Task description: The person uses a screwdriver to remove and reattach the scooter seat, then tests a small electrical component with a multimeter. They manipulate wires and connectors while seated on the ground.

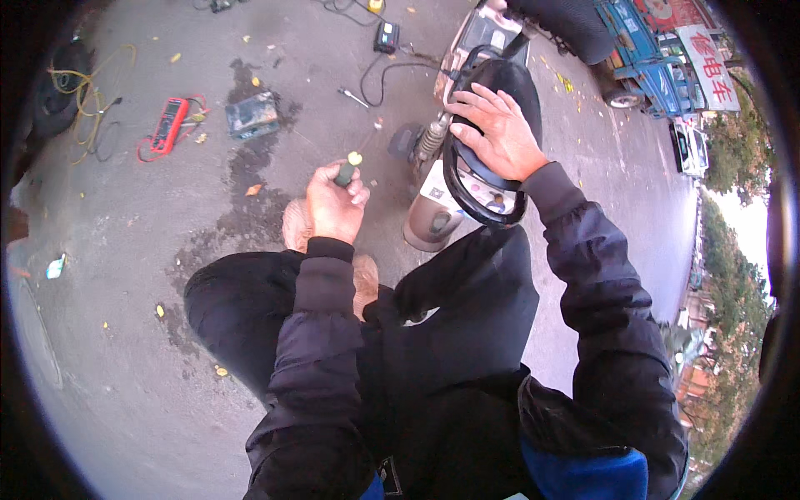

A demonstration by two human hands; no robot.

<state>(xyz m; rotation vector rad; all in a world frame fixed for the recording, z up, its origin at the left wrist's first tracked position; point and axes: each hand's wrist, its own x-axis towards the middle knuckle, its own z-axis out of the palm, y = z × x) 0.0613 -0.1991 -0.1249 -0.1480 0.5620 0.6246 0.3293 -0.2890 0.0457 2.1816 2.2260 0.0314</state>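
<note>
Green-handled tool | left hand: grasping it | right hand: grip released, on seat

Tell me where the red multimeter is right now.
In the head view, the red multimeter lies at upper left on the ground, just left of the grey box and ahead-left of the left hand.

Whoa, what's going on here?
The person's left hand grips a green-handled tool, which looks like a screwdriver, to the left of a scooter. Their right hand rests on the scooter's black seat, fingers spread. A red meter and a dark box lie on the ground farther left.
</note>
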